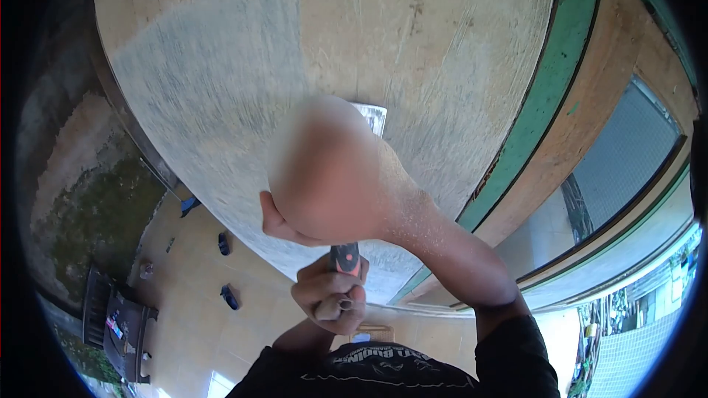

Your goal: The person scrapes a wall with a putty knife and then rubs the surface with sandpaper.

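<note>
In the head view, the person's left hand (332,296) is clenched around an orange-and-black tool handle (345,258), gripping it low in the frame, just above the black shirt (383,372). The handle's long axis runs nearly straight up the frame, its upper end hidden behind the right hand (324,177). That hand is blurred, so its grip cannot be told; it lies against the pale, scuffed plaster surface (295,51), touching a small white paper label (371,116) whose print is unreadable. White lettering on the shirt is too distorted to read. A green painted band (549,81) borders the plaster's right edge; tiled floor (184,280) lies open to the left.
</note>
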Motion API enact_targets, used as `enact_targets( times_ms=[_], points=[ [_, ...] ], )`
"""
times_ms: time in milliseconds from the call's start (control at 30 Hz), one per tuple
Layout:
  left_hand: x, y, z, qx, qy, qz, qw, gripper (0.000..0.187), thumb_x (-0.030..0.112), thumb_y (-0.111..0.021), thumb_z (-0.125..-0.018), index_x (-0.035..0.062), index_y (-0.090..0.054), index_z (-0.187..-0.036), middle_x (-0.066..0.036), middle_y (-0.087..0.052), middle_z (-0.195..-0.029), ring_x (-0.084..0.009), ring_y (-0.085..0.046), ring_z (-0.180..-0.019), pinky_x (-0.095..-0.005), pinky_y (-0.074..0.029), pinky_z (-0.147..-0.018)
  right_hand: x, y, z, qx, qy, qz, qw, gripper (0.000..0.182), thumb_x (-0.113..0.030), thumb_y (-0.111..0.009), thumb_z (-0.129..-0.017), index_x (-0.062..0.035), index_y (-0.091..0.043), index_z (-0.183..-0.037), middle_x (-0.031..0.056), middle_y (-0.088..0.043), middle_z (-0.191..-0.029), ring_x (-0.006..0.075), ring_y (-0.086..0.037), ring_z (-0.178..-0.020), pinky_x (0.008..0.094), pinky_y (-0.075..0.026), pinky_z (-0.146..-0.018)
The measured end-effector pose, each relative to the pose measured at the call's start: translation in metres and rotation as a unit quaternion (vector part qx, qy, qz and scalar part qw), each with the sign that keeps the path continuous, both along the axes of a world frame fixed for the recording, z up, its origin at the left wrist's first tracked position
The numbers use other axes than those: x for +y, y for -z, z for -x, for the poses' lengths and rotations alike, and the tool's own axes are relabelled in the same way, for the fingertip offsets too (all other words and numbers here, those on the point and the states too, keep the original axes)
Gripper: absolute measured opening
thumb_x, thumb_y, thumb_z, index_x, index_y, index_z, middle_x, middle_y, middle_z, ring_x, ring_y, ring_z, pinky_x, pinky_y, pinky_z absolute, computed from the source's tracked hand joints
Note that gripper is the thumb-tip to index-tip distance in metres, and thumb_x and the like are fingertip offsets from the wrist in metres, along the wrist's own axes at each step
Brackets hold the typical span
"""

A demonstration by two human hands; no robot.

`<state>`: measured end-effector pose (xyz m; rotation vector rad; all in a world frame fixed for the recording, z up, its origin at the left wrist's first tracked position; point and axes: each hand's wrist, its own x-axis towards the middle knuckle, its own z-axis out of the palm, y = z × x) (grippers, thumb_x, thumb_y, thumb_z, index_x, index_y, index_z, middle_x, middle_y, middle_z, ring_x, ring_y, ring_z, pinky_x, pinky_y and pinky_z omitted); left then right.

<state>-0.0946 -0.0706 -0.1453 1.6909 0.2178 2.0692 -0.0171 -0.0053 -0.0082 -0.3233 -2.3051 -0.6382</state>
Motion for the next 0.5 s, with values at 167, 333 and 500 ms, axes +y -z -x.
enact_targets(
  times_ms=[167,333,500],
  points=[
    [0.007,-0.018,-0.009,0.033,-0.06,-0.071,0.995,0.028,0.014,-0.061,-0.078,0.0016,-0.044,-0.059,-0.006,-0.041,-0.049,-0.0168,-0.04,-0.041,-0.0268,-0.031,-0.037,0.007,-0.011,-0.006,0.114,-0.124,-0.035,0.985,0.039,-0.01,-0.059,-0.065,-0.0115,-0.032,-0.038,-0.0023,-0.033,-0.036,0.013,-0.034,-0.034,0.0276,-0.031,-0.046],
    [0.007,0.008,-0.008,0.071,-0.079,-0.048,0.993,0.029,0.014,-0.062,-0.078,0.0009,-0.044,-0.059,-0.007,-0.042,-0.05,-0.0169,-0.04,-0.042,-0.0267,-0.03,-0.038,0.005,0.013,-0.009,0.123,-0.148,-0.033,0.981,0.038,-0.007,-0.06,-0.063,-0.011,-0.029,-0.04,-0.0026,-0.03,-0.038,0.0131,-0.033,-0.036,0.0278,-0.027,-0.044],
    [0.019,-0.013,-0.007,0.07,-0.088,-0.078,0.991,0.026,0.012,-0.063,-0.077,-0.0006,-0.046,-0.061,-0.007,-0.041,-0.051,-0.0171,-0.04,-0.043,-0.0275,-0.031,-0.039,0.006,-0.008,-0.01,0.106,-0.116,-0.064,0.985,0.038,-0.018,-0.058,-0.069,-0.0093,-0.039,-0.037,-0.0003,-0.042,-0.037,0.0172,-0.043,-0.037,0.0298,-0.037,-0.052]
  ],
)
